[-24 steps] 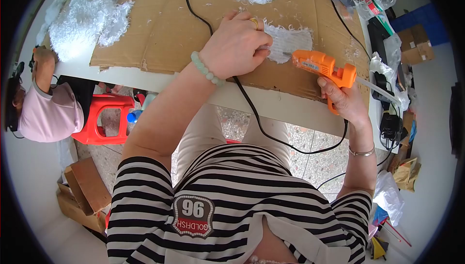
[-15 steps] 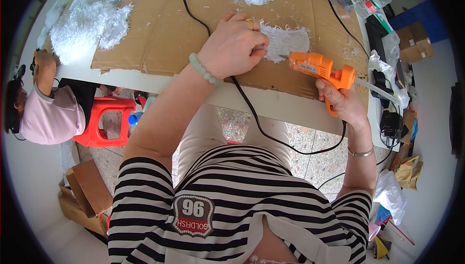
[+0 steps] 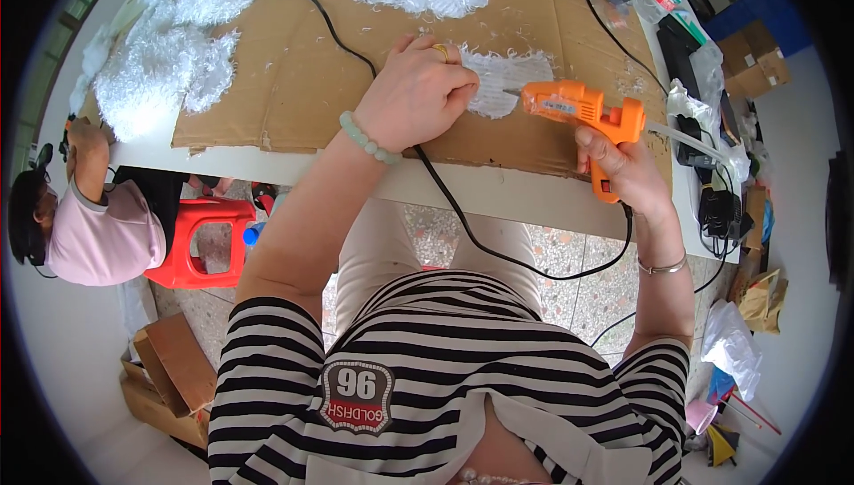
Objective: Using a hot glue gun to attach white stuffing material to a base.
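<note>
The left hand (image 3: 418, 93) lies knuckles-up on the brown cardboard sheet (image 3: 294, 84), fingers curled and pressing down on the near edge of a small flat white fluffy piece (image 3: 507, 80); a ring sits on one finger and a pale bead bracelet (image 3: 366, 138) circles the wrist. The white piece lies at about 1 o'clock from the picture's centre, between the two hands. At 3 o'clock from it, the right hand (image 3: 623, 165) is closed around the grip of an orange glue gun (image 3: 583, 107), its nozzle pointing toward 9 o'clock and just touching or nearly touching the white piece; which, I cannot tell. A black cord (image 3: 463, 218) runs across the cardboard, under the left hand and off the white worktop (image 3: 498, 191) edge. Heaps of white fluff (image 3: 169, 58) lie at 10 o'clock and 12 o'clock. At 8 o'clock, below the worktop, a person in a pink top (image 3: 98, 236) sits beside a red stool (image 3: 200, 240).
</note>
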`<control>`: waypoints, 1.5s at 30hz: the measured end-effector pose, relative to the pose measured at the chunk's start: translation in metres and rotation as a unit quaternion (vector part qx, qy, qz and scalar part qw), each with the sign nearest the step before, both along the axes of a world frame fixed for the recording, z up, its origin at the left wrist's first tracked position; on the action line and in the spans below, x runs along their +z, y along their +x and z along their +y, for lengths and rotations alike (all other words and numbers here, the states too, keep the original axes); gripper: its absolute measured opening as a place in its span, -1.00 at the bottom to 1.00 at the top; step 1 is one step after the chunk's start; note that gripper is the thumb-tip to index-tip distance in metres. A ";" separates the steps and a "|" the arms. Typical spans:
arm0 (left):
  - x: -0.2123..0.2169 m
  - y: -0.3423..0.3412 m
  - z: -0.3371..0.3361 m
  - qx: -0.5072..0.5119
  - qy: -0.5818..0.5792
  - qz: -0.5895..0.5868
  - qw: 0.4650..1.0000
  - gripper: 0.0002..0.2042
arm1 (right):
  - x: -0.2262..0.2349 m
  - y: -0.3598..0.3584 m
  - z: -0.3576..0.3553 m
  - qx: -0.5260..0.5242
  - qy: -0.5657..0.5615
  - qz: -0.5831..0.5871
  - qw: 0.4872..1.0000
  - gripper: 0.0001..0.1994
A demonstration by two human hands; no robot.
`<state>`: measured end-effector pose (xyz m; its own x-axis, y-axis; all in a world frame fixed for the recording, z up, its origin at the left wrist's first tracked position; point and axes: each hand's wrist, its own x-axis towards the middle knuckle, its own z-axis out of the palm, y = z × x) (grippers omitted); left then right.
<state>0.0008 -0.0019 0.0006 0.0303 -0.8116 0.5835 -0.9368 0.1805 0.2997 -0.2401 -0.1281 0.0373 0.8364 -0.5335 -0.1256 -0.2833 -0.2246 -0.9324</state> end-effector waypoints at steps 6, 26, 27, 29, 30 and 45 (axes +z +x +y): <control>-0.001 0.006 -0.003 -0.015 -0.035 0.032 0.999 -0.94 | 0.003 0.014 -0.016 -0.076 0.177 -0.192 0.962 -0.71; 0.016 -0.049 -0.009 0.024 0.012 -0.209 0.977 -0.87 | -0.032 0.080 -0.035 -0.158 0.293 -0.284 0.899 -0.77; 0.015 -0.049 -0.010 0.022 0.015 -0.212 0.977 -0.87 | -0.032 0.080 -0.035 -0.152 0.290 -0.280 0.903 -0.78; 0.014 -0.046 -0.011 0.047 -0.001 -0.139 0.989 -0.90 | -0.031 0.079 -0.034 -0.152 0.284 -0.271 0.907 -0.79; 0.011 -0.042 -0.010 0.046 0.002 -0.141 0.989 -0.90 | -0.031 0.078 -0.033 -0.149 0.277 -0.259 0.913 -0.79; 0.012 -0.029 -0.014 0.055 -0.008 -0.183 0.981 -0.79 | -0.032 0.076 -0.032 -0.135 0.258 -0.257 0.922 -0.77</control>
